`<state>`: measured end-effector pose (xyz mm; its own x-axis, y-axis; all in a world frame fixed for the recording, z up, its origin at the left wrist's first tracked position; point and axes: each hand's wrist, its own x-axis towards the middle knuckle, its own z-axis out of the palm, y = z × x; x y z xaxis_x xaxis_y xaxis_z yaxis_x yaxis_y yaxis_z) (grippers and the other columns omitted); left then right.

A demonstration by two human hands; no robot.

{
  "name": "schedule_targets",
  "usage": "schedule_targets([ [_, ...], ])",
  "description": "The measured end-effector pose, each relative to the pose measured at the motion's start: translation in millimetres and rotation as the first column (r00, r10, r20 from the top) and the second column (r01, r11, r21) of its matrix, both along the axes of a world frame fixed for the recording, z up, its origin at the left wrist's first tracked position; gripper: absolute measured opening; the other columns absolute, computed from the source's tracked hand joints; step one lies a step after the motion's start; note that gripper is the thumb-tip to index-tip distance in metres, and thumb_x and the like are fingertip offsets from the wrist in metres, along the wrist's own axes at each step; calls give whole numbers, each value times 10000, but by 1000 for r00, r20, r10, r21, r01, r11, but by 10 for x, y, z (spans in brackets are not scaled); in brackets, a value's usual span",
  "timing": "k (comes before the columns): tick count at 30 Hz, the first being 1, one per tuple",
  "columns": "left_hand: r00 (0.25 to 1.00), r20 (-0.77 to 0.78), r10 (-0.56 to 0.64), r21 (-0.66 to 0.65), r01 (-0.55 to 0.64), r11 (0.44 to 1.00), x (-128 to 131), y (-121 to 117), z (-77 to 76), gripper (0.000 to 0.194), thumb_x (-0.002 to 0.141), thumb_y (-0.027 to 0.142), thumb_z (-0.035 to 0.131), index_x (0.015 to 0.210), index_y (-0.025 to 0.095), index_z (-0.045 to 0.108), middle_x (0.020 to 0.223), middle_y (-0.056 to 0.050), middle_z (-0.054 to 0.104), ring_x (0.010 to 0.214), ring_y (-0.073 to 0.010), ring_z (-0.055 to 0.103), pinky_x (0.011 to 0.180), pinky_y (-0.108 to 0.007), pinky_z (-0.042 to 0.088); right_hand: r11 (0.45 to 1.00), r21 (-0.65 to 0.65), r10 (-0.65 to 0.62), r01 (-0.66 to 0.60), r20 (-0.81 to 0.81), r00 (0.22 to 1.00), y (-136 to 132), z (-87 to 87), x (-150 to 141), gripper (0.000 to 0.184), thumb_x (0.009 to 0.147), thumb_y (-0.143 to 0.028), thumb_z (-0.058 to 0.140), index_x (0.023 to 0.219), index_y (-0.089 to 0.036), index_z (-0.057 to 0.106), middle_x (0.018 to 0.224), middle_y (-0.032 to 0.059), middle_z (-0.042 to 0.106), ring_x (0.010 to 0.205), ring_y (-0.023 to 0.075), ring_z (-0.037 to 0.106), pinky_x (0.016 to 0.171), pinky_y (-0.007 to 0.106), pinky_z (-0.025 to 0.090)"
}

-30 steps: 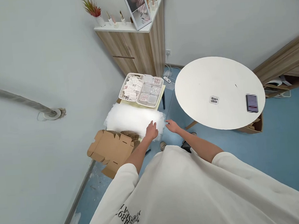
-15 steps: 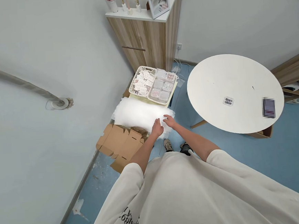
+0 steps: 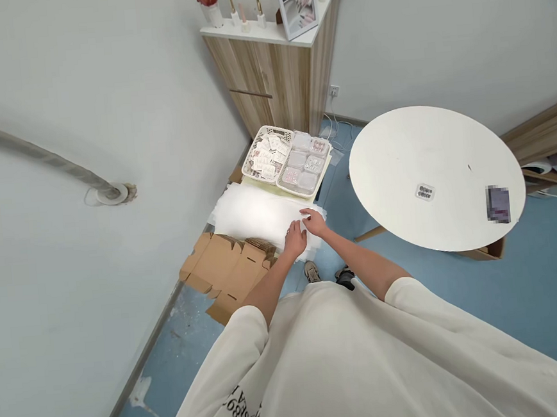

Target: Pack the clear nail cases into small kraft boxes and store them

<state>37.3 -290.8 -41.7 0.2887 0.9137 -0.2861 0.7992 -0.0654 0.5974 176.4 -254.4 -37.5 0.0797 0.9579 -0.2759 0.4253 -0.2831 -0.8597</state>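
Observation:
A stack of thin white translucent sheets (image 3: 247, 212), with ragged edges, lies in front of the two baskets. My left hand (image 3: 295, 238) is over its near right part, fingers loosely bent and slightly apart. Close beside it, my right hand (image 3: 314, 222) reaches over the right end of the stack, its fingers apart and curved toward the left hand. Nothing can be made out in either hand; whether the fingertips touch the top sheet is too small to tell.
Flattened cardboard boxes (image 3: 222, 264) lie left of the stack. Behind it are a basket of printed cards (image 3: 245, 170) and a basket of clear plastic cases (image 3: 305, 163). A round white table (image 3: 447, 150) holding a small clear case (image 3: 424, 192) stands right. A wood-grain cabinet (image 3: 277, 73) stands behind.
My right hand has shifted slightly upward and left, its fingers curling a little more. My left hand has moved slightly right. The view has tilted a little; the stack stays in place.

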Motion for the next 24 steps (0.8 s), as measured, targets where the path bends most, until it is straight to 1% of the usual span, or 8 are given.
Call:
schedule_targets([
  [3,999,0,43,52,-43,998,95,-4,68,521,1025,358,346,1509,164,354,1588,-197,357,1494,-316,322,1164,-516,345,997,73,26,-29,45,999,-36,132,98,583,740,-99,490,1290,-211,651,1323,68,644,1026,205,645,1013,395,507],
  [5,998,1,55,77,-55,995,182,-5,111,543,1031,404,333,1520,169,343,1605,-193,331,1494,-325,315,1161,-517,346,992,124,25,-35,75,997,-73,230,226,629,730,-104,487,1335,-209,627,1347,69,629,1082,219,630,1040,405,493],
  [8,999,-7,41,89,-41,995,368,-22,174,584,1030,440,315,1541,158,310,1627,-194,288,1496,-336,302,1164,-520,335,985,173,-9,-9,105,994,-146,379,517,656,739,-126,484,1378,-211,602,1395,64,603,1166,235,601,1105,414,450],
  [11,1000,-14,2,86,0,996,633,-68,230,612,1022,459,312,1555,159,288,1641,-188,261,1505,-342,275,1177,-527,307,984,168,-73,53,118,990,-259,507,915,654,765,-156,474,1405,-224,588,1440,45,576,1242,242,570,1134,411,428],
  [15,995,14,-99,72,98,993,1091,-150,282,631,1012,464,312,1559,152,289,1652,-184,234,1520,-347,237,1194,-521,268,974,131,-204,187,133,970,-458,623,1553,641,787,-185,465,1414,-238,589,1468,12,560,1298,246,537,1142,408,423],
  [18,986,27,-168,52,166,985,1497,-186,296,640,1007,466,320,1565,156,276,1662,-180,210,1528,-346,216,1202,-517,250,955,100,-290,280,102,952,-591,668,2068,634,790,-201,460,1407,-232,599,1443,21,586,1221,262,584,1095,438,467],
  [21,976,19,-215,30,215,976,1953,-184,292,645,1008,465,319,1574,162,253,1671,-171,194,1531,-346,207,1205,-519,240,934,87,-353,347,59,934,-671,678,2597,637,788,-209,453,1409,-219,597,1411,30,614,1159,258,613,1057,440,493],
  [24,969,16,-247,14,246,969,2452,-152,275,651,1008,463,318,1577,154,248,1670,-176,195,1532,-352,204,1206,-520,234,908,82,-414,410,33,910,-695,650,3131,643,773,-209,462,1400,-203,606,1405,38,620,1181,263,607,1066,438,485],
])
